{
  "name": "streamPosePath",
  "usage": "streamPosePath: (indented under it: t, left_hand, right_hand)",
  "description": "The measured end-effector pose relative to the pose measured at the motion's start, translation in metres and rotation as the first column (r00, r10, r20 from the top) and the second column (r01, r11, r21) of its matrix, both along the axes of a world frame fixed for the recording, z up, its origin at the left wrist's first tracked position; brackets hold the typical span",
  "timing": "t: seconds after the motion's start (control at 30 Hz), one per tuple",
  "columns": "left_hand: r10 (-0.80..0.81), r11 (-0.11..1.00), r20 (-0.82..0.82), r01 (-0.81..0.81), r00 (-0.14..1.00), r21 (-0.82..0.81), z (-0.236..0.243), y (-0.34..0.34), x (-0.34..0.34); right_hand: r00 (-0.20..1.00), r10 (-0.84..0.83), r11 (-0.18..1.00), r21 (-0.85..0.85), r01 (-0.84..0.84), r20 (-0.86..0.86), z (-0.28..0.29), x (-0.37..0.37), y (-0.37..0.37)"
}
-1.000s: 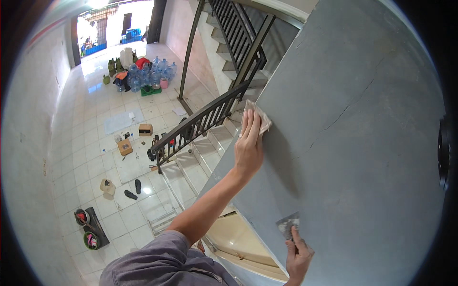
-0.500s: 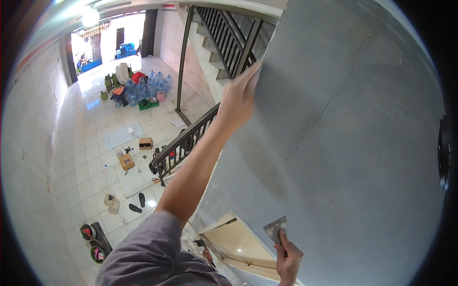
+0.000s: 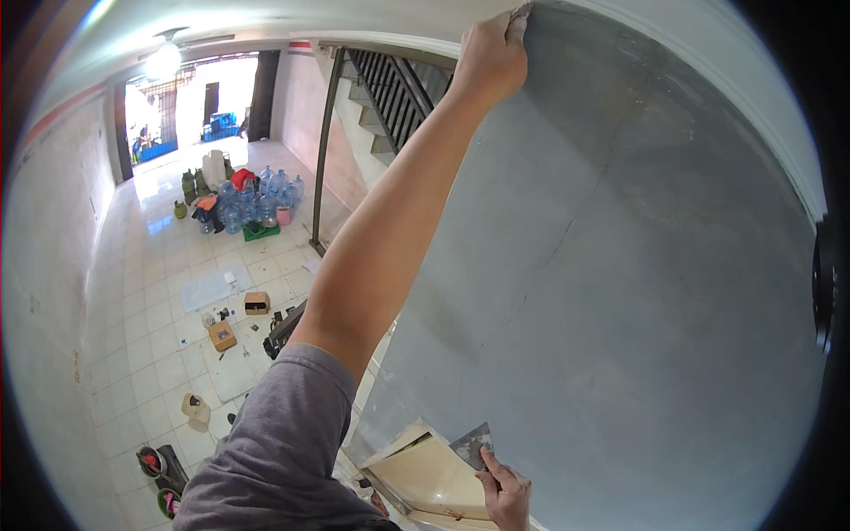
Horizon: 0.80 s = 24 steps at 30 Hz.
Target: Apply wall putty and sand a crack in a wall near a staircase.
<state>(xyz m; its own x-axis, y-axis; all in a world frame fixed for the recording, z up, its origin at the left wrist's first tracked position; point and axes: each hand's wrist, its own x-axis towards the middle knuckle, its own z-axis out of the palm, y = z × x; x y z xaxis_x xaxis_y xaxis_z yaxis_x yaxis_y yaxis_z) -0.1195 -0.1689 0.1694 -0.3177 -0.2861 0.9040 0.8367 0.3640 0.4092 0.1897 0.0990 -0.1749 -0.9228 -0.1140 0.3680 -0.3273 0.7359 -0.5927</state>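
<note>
The left hand (image 3: pixel 496 57) is now much higher along the edge of the grey wall (image 3: pixel 620 372), near the ceiling, where a second ago it is beside the stair railing (image 3: pixel 285 334), and its forearm now hides most of that railing. The right hand (image 3: pixel 506 497) and its scraper (image 3: pixel 473 446) appear lower, the blade now overlapping the edge of the cream panel (image 3: pixel 429 478) in view. White moulding (image 3: pixel 768 115) now shows above the wall, and the sleeve (image 3: pixel 274 434) covers most of the black slippers (image 3: pixel 232 418).
</note>
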Motion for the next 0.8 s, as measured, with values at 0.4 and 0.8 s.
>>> streamPosePath:
  t: [0.4,0.8]
  left_hand:
    - [0.202,0.969,-0.058,-0.208,0.978,-0.13,-0.173,0.05,0.013]
    - [0.17,0.963,-0.243,-0.214,0.955,-0.165,-0.112,0.042,0.008]
  right_hand:
    - [0.991,0.048,0.997,0.05,-0.055,0.126,-0.059,0.02,0.044]
    - [0.98,-0.064,0.996,-0.048,0.074,0.186,-0.04,0.01,0.027]
